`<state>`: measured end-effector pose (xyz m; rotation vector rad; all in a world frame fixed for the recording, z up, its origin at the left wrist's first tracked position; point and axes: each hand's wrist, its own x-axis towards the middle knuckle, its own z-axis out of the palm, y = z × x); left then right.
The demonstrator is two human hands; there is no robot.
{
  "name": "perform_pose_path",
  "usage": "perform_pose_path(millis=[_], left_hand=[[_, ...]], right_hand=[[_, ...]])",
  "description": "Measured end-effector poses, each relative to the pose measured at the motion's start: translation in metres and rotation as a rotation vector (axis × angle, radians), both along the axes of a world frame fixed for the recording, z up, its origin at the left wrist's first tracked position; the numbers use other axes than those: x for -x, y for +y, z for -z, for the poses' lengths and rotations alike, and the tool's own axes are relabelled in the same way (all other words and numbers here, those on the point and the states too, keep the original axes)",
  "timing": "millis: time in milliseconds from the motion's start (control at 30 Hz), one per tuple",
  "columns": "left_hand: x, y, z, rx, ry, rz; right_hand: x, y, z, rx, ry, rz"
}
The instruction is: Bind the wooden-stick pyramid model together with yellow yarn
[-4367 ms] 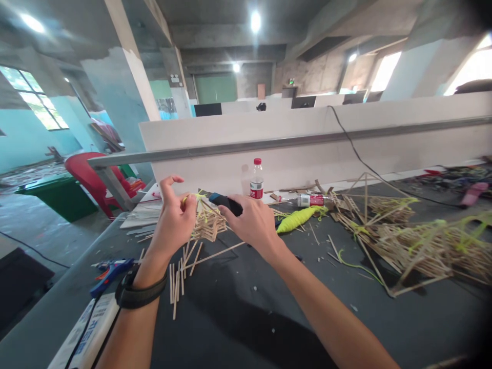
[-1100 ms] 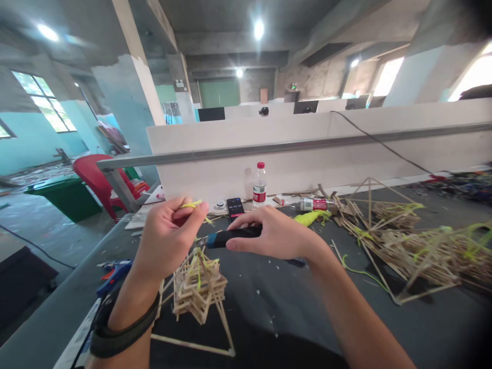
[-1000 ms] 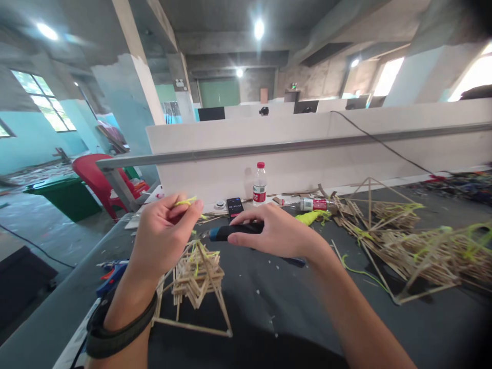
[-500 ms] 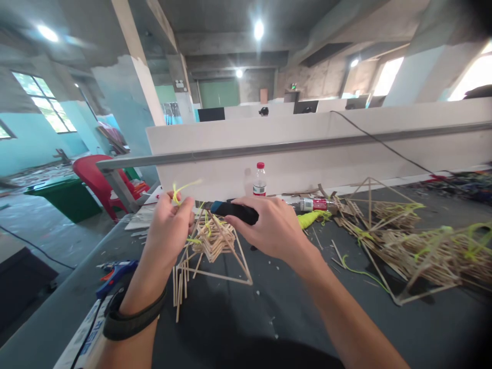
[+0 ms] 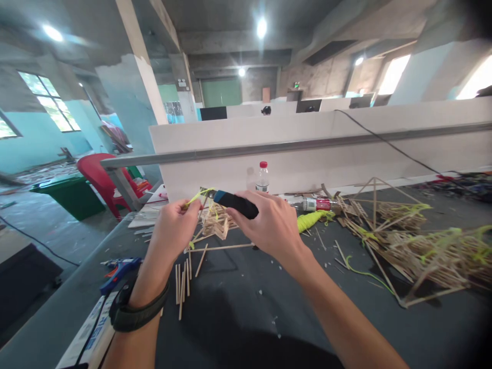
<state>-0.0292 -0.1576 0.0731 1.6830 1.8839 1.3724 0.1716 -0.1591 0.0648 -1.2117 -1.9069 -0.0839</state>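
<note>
Fingers (image 5: 196, 205) shut on yellow string (image 5: 195, 197)

Left hand (image 5: 171, 230) pinches it; right hand (image 5: 271, 223) wraps the cutter (image 5: 237, 204), blade at the string. Close by is the stick structure (image 5: 217, 224), with loose sticks (image 5: 182, 287) nearer on the table (image 5: 238, 312).

The sole view, worn on the head, faces forward and down over both arms and the table (image 5: 238, 302), fairly close
</note>
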Motion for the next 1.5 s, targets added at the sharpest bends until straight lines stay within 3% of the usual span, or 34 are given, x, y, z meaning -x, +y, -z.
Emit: perform_pose_path(millis=[133, 267, 700, 1033, 1500], left_hand=[[0.002, 0.005, 0.005, -0.065, -0.036, -0.007], [0.002, 0.005, 0.007, -0.113, 0.054, 0.005], [0.01, 0.004, 0.001, -0.258, 0.175, -0.148], [-0.018, -0.007, -0.001, -0.251, 0.137, 0.032], [0.0, -0.003, -0.005, -0.222, -0.011, -0.026]], right_hand=[[-0.002, -0.001, -0.002, -0.014, 0.026, 0.011], [-0.005, -0.002, -0.003, 0.0, 0.027, 0.004], [-0.008, -0.006, -0.005, 0.036, 0.015, -0.013], [0.002, -0.005, -0.001, 0.015, 0.017, -0.017], [-0.011, -0.003, -0.006, -0.083, -0.011, 0.002]])
